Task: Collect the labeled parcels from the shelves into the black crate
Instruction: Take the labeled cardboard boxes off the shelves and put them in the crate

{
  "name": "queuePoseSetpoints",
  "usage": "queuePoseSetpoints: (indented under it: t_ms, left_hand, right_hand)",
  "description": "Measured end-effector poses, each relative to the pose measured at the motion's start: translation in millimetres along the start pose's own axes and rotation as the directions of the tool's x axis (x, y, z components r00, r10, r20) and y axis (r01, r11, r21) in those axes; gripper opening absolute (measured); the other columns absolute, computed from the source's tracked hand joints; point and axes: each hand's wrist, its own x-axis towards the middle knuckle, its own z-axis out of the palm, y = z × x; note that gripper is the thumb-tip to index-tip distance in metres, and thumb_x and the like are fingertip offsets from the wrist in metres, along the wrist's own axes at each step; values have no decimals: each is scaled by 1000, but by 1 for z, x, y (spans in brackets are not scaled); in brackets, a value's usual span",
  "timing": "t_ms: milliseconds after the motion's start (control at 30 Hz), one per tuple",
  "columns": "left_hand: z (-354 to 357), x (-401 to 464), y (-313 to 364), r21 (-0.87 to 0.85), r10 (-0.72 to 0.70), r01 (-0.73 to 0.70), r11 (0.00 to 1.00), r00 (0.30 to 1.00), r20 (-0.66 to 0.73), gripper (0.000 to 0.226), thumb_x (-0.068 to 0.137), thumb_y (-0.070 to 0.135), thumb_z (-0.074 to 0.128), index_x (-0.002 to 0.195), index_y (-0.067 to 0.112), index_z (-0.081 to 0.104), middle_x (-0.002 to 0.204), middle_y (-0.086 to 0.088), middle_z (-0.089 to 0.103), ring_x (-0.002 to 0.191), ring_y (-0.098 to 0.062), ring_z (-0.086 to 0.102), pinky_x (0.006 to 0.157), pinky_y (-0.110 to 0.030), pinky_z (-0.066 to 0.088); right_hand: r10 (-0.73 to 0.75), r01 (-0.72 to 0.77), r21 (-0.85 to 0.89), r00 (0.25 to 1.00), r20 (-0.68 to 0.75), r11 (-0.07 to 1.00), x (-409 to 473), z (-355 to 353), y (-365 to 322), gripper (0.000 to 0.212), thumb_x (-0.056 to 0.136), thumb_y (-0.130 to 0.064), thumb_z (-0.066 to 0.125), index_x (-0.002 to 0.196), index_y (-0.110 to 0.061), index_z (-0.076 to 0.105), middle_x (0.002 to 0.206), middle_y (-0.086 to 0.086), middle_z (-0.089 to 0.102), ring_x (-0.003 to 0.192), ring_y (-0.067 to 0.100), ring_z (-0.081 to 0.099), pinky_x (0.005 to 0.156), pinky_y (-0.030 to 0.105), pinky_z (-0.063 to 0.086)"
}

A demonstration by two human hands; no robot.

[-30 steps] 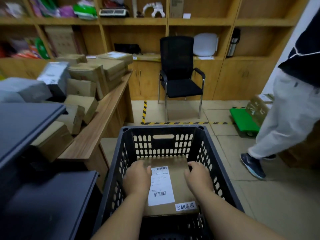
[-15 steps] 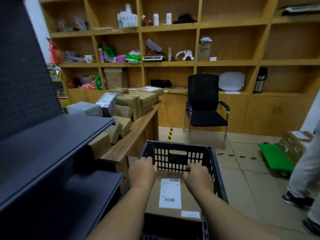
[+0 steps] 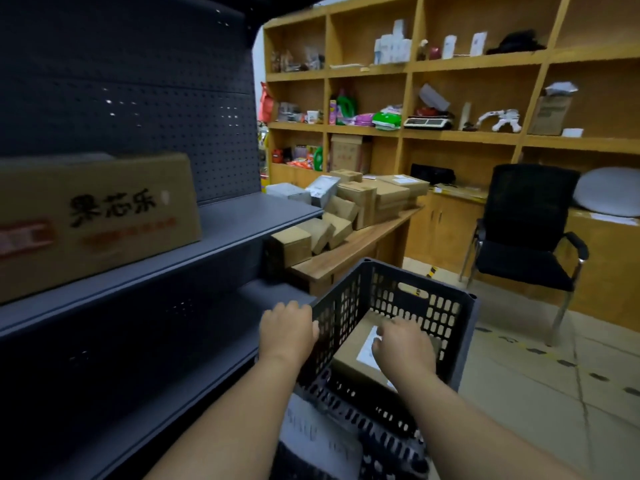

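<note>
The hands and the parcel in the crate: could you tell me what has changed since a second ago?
The left hand has left the parcel and now sits at the black crate's left wall; the view has swung left toward the grey shelves. The right hand stays over the parcel, which remains in the crate.

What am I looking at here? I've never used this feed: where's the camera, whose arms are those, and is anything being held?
No robot: the camera sits on a person's head, looking forward and down at their own bare arms. The left hand rests on the black crate's left wall. The right hand is inside the crate, over a labeled parcel lying in it; whether its fingers grip it is unclear. To the left, a large printed carton sits on the grey shelf. More boxes are piled on a wooden desk beyond.
</note>
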Motion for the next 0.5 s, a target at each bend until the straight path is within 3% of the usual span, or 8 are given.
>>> queuePoseSetpoints:
  t_ms: [300,400,500]
  left_hand:
    - [-36,-87,-76,147,-209,210,967,978,-25,30,94,40,42,99,18,61,100,-2,64,93,-25,58,68,-33,32]
    - [-49,-117,-102,168,-279,282,945,959,-41,29,94,39,43,95,17,62,95,-2,64,88,-24,58,66,-32,31]
    - [-64,-154,-131,207,-351,352,913,935,-47,29,95,38,43,94,17,62,92,-1,64,86,-23,58,65,-32,31]
  right_hand:
    - [-285,283,93,959,2,954,-42,-9,-81,18,91,-26,45,95,-17,60,104,3,60,102,26,50,76,34,39]
    - [-375,372,112,927,13,922,-58,-13,-115,16,92,-24,44,96,-17,58,105,3,59,106,26,49,74,33,35]
    - [-466,460,152,884,7,875,-82,-15,-153,9,90,-18,44,84,-18,50,102,4,60,105,27,50,73,33,34]
